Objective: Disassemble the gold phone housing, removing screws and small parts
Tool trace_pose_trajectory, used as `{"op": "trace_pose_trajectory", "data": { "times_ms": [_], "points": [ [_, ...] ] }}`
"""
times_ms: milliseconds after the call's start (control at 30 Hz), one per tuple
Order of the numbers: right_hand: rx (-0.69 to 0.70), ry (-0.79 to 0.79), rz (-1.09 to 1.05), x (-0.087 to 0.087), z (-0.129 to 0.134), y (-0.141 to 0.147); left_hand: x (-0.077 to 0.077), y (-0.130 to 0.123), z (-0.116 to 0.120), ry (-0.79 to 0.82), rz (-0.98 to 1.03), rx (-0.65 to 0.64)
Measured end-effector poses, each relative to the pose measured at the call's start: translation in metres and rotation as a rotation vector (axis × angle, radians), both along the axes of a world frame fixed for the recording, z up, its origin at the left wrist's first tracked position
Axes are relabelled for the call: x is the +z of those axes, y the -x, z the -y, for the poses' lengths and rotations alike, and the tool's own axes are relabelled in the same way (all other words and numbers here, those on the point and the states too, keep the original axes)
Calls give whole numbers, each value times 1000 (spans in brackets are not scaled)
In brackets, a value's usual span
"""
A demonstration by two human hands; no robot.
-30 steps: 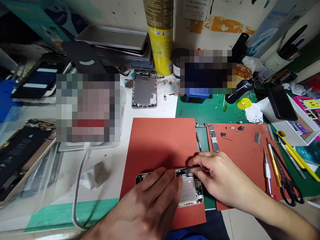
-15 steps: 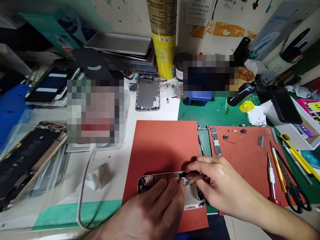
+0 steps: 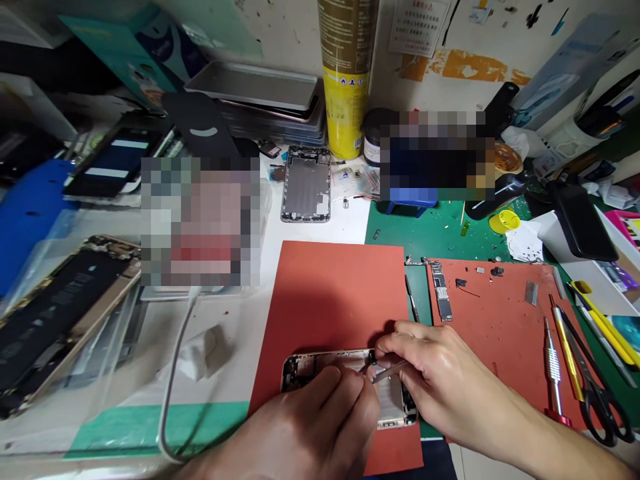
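Note:
An open phone housing [image 3: 391, 402] lies lengthwise near the front edge of a red mat [image 3: 335, 293]. My left hand [image 3: 325, 417] covers its left and middle part, fingers bent and pressed together; what the fingertips hold, if anything, is hidden. From the right, my right hand [image 3: 430, 353] pinches metal tweezers [image 3: 393, 370] between thumb and fingers. The tweezers' tips point left, close to my left fingertips, over the middle of the housing.
A logic board [image 3: 441, 293], small parts, a screwdriver [image 3: 553, 367] and scissors [image 3: 600, 400] lie to the right. A second housing [image 3: 306, 187] is behind the mat. At left are a white cable [image 3: 173, 373] and an opened phone [image 3: 60, 313].
The whole scene has shifted slightly to the right in view. Both hands stay at the housing, with the tweezers turned a little and my right fingers slightly shifted.

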State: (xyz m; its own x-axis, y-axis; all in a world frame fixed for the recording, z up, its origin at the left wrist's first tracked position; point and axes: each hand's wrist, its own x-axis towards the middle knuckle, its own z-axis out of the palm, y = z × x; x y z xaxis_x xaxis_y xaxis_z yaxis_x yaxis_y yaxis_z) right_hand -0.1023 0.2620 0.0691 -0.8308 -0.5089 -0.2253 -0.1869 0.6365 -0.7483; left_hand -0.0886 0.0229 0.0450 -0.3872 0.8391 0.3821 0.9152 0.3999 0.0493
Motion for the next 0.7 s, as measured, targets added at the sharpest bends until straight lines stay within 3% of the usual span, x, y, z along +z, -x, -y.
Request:
{"op": "trace_pose_trajectory", "data": {
  "times_ms": [700],
  "points": [
    [-42, 30, -29, -5, -1, -4, -1, 1, 0, 43, -8, 0]
  ]
}}
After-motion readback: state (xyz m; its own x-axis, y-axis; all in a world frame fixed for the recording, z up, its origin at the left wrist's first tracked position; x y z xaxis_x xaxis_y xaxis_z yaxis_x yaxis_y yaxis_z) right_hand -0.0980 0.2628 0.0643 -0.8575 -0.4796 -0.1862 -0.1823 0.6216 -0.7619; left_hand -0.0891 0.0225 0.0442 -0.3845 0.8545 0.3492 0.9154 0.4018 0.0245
